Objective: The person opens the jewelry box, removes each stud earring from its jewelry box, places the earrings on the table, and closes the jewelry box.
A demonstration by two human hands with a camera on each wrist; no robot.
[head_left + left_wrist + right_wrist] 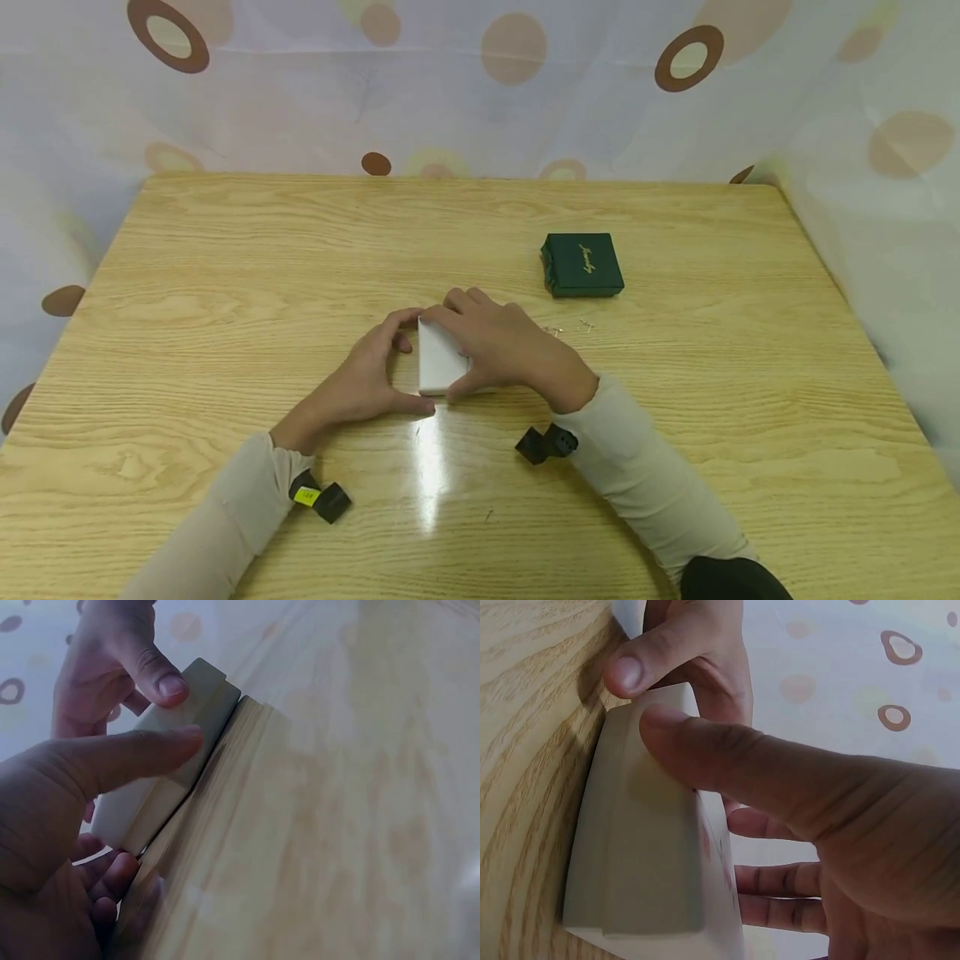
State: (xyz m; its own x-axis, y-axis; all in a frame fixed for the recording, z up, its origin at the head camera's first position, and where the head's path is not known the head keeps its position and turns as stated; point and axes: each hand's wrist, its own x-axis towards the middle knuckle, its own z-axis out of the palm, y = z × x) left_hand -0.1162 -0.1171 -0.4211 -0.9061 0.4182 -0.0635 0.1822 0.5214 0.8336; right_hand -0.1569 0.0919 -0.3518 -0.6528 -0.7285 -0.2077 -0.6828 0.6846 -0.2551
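A small white lidded box [440,358] lies flat on the wooden table between both hands. My right hand [502,342] spans it from above, gripping it with the thumb on the near side and the fingers at the far side. Around the box's left end curves my left hand [367,371], thumb near and fingers far. In the right wrist view, the right thumb [705,750] presses the box's side, where a step marks the lid's edge. Faint pinkish marks show on its top. The right palm hides much of the box in the head view.
A dark green box [585,265] with gold lettering and a bow on its left side stands farther back, right of the hands. Tiny shiny pieces [587,325] lie in front of it. A small dark mark [489,517] shows near the front of the table [225,250].
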